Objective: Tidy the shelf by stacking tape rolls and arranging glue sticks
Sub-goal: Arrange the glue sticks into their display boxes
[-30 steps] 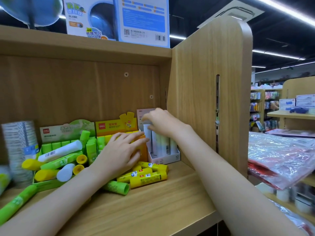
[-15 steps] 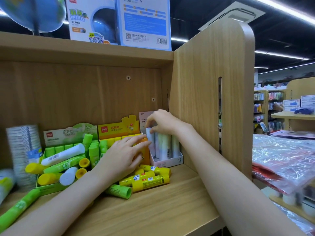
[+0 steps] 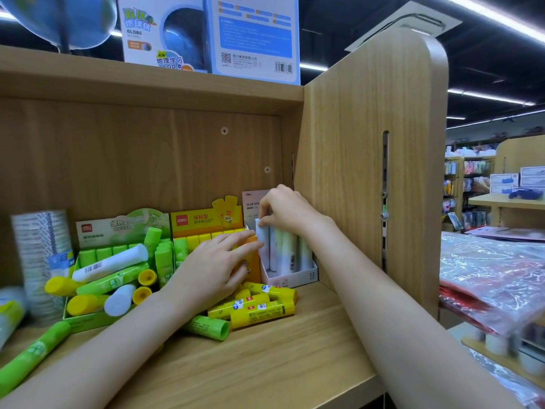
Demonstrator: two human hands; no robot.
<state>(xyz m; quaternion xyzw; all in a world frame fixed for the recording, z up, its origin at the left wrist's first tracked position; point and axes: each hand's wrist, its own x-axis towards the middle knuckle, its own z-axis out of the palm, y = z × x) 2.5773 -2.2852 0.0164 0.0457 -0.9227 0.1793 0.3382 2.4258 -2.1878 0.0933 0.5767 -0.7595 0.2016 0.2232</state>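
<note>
Now my right hand [image 3: 284,212] pinches a pale glue stick [image 3: 263,240] upright in the pink box [image 3: 290,279]; my left hand [image 3: 213,267], fingers straight, presses the orange box [image 3: 253,255].

You are standing in a stationery shop: the light wooden shelf [image 3: 265,364] in front of you carries printed cardboard display boxes of green and yellow glue sticks [image 3: 206,228], a blue boxed globe with a barcode [image 3: 209,33] sits above, and further stocked wooden shelving aisles [image 3: 472,184] run under long ceiling strip lights [image 3: 489,13]
</note>
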